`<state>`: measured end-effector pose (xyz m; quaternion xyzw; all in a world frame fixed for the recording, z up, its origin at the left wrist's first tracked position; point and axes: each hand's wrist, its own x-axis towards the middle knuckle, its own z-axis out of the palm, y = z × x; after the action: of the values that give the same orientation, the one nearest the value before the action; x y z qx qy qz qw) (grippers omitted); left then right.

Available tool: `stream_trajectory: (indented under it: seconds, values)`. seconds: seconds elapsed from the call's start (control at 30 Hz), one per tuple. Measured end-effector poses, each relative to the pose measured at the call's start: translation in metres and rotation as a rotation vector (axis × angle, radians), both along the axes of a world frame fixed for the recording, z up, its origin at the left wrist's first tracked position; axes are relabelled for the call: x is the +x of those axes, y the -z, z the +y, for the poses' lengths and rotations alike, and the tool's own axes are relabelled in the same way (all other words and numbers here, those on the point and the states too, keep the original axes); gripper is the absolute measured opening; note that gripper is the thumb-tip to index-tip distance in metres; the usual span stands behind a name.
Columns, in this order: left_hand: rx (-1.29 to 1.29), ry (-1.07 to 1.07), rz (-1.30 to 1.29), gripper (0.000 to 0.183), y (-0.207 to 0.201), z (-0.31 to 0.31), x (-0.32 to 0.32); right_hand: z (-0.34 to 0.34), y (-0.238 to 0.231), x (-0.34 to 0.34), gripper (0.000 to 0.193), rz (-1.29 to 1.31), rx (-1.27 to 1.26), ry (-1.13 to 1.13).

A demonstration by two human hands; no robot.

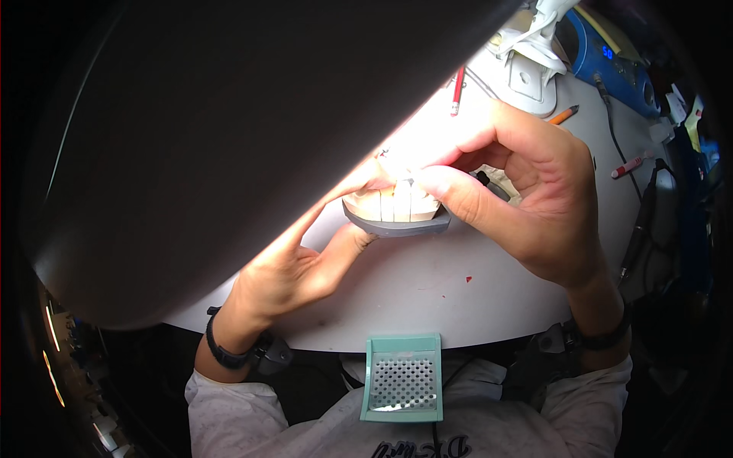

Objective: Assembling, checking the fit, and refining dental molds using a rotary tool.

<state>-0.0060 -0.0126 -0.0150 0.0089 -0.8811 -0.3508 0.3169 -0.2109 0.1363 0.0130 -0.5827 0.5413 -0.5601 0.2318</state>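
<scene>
My left hand holds a dental model with cream, sectioned tooth blocks on a grey base. Its thumb presses under the base, while the fingers reach round the far side, partly hidden by a dark shade. Over the top of the model, my right hand is closed in a pinch, thumb and index finger meeting at the upper edge of the teeth. Glare washes out those fingertips, so whatever they pinch cannot be made out. Behind the right thumb shows a beige and black piece, mostly covered.
A large dark shade blocks the upper left. On the white table lie a red pencil, an orange pencil and a black corded handpiece. A blue unit stands far right. A teal perforated tray juts from the near edge.
</scene>
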Motion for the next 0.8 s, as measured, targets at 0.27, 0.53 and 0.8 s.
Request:
stream_trajectory:
  seconds: [0.27, 0.53, 0.8]
  values:
    - [0.055, 0.003, 0.035, 0.059, 0.004, -0.001, 0.002, 0.001, -0.002, 0.001, 0.012, 0.006, 0.027, 0.011]
    - [0.026, 0.029, -0.074, 0.054, -0.008, 0.005, 0.001, -0.002, 0.000, -0.003, 0.011, 0.027, -0.009, -0.023]
    - [0.113, 0.008, -0.058, 0.058, -0.002, 0.005, 0.000, 0.000, -0.006, 0.000, 0.012, 0.017, 0.024, -0.001]
